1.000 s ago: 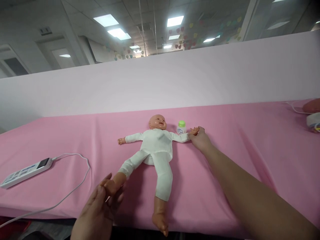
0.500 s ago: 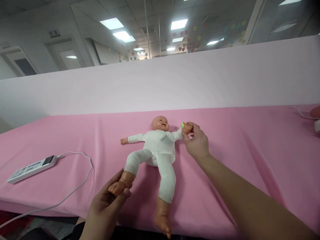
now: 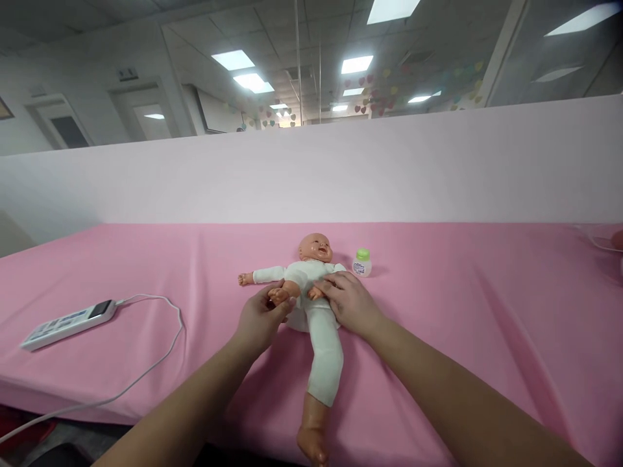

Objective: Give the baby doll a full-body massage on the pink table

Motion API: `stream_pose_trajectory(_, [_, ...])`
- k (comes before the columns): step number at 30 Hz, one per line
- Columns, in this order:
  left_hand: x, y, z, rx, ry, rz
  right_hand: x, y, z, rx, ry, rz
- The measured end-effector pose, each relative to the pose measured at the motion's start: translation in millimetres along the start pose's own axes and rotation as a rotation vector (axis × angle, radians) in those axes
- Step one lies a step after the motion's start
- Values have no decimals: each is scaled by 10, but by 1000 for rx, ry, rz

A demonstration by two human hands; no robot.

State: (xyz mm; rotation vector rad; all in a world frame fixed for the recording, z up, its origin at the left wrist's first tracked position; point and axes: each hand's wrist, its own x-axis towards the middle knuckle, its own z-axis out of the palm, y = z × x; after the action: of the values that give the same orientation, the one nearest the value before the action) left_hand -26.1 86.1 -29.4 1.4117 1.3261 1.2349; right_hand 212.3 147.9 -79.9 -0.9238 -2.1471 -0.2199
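A baby doll (image 3: pixel 325 353) in a white cloth suit lies on its back, its head toward the white wall. My left hand (image 3: pixel 259 319) is closed around the doll's foot (image 3: pixel 279 296) on the left, and that leg is folded up over the belly. Over the doll's other side, my right hand (image 3: pixel 354 303) is closed on its arm, with the small doll hand (image 3: pixel 315 293) showing past my fingertips at the belly. The other leg stretches toward me, and the other arm lies out to the left.
Right of the doll's head stands a small clear jar (image 3: pixel 361 264) with a green lid. On the left a white power strip (image 3: pixel 68 325) with a cord lies on the pink cloth (image 3: pixel 438 363). A low white wall (image 3: pixel 311 175) runs along the back.
My left hand has pushed the doll's leg up from straight to bent over the belly. My right hand has brought the doll's arm inward across the body, uncovering the jar.
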Motion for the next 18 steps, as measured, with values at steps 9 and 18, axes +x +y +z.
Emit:
stream_pose_trajectory(9, [-405,-10,-79,24,56,19,-29,59,-152,267,83,305])
stream_pose_trajectory(18, [-1223,-314,-441,70,183,-1,-293,837,-325,539,407,1123])
